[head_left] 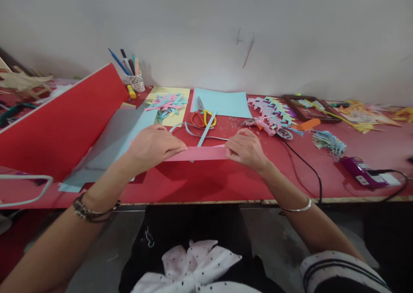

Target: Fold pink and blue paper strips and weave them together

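A strip of pink paper point(201, 153) stretches level between my two hands, above the red tabletop. My left hand point(156, 146) is closed on its left end, thumb pointing inward. At the other end my right hand point(244, 149) grips it with curled fingers. Just beyond the strip lie a narrow light-blue paper strip point(207, 129) and scissors point(204, 115) with red and yellow handles. A thin curled paper strip point(189, 128) is also there. Light-blue paper sheets point(121, 131) lie partly under my left hand and forearm.
A red board point(71, 116) leans at the left. Behind stand a pen cup point(138, 82), a heap of cut strips point(169, 105) and a blue sheet point(226, 101). To the right are a pink glue gun point(265, 125) with its cord, a wooden frame point(309, 108) and a purple power box point(363, 172).
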### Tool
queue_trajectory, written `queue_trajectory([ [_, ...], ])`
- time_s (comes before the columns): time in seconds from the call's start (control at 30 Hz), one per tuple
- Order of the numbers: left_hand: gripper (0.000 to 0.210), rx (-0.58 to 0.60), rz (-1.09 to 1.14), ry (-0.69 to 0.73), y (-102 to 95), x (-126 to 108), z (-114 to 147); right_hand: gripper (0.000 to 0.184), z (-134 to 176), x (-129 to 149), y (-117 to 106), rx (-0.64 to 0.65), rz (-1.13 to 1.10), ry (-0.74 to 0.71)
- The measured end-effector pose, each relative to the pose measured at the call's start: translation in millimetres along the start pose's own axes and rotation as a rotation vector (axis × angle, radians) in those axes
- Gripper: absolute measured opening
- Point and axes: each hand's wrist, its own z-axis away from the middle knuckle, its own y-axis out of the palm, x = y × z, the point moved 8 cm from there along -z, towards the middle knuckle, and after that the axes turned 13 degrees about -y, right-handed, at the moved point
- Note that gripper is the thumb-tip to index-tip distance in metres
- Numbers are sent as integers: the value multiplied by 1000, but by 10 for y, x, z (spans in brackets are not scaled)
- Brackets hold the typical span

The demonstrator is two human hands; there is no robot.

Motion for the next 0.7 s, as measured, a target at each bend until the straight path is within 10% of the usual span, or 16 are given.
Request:
queue_trajectory([
  [0.37, 53, -112, -176, -29, -432, 192, 36, 18, 636, -549, -289, -50, 164, 359],
  [0.47, 51, -115, -157, 52, -426, 84, -13, 18, 439, -525, -343, -114, 39, 431],
  [0.7, 40, -148, -190, 78, -425, -141, -138, 25, -259, -110, -4, 185, -270, 258],
])
